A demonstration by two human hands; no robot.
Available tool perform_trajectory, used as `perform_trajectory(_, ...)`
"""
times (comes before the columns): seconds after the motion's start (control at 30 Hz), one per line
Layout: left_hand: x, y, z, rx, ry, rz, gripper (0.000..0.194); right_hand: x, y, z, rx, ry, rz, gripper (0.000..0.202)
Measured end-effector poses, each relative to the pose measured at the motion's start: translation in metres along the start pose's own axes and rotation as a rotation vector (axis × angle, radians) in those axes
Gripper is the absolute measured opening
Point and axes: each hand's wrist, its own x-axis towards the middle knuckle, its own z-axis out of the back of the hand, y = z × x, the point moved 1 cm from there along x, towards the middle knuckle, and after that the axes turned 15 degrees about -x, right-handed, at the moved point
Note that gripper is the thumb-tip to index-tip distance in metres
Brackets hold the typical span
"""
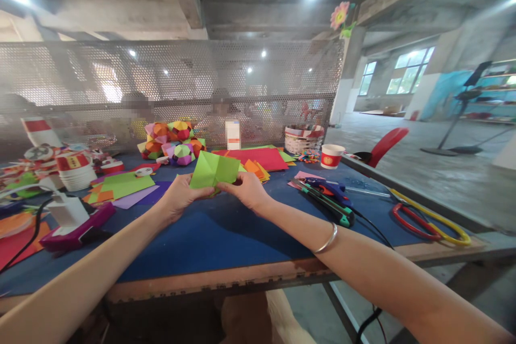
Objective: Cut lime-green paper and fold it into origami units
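Note:
Between my two hands, above the middle of the blue table top (177,255), is a creased piece of green paper (213,168). My left hand (182,193) pinches its lower left part, and my right hand (245,189) grips the lower right part. The thumbs almost meet below it, while most of the other fingers are hidden behind the paper. Past my hands lie red sheets (262,159) and small orange papers (255,167). Several folded paper balls (183,153) in many colours are piled behind, to the left.
At right lie a green-black utility knife (324,201), a blue glue gun (328,189) and scissors (431,223) with red and yellow handles. A paper cup (332,157) and a woven basket (303,140) stand farther back. At left are a purple power strip (78,226) and stacked cups (76,171).

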Motion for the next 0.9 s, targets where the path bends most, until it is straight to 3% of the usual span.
perform_trajectory(0.53, -0.0012, -0.0011, -0.0016, 0.068, 0.038, -0.047, 0.028, -0.0013, 0.0017, 0.0004, 0.008, 0.012, -0.004, 0.022)
perform_trajectory(0.9, 0.0003, -0.001, 0.0032, 0.136, 0.079, -0.073, 0.035, 0.0022, -0.0021, 0.0005, 0.034, 0.001, 0.015, 0.023)
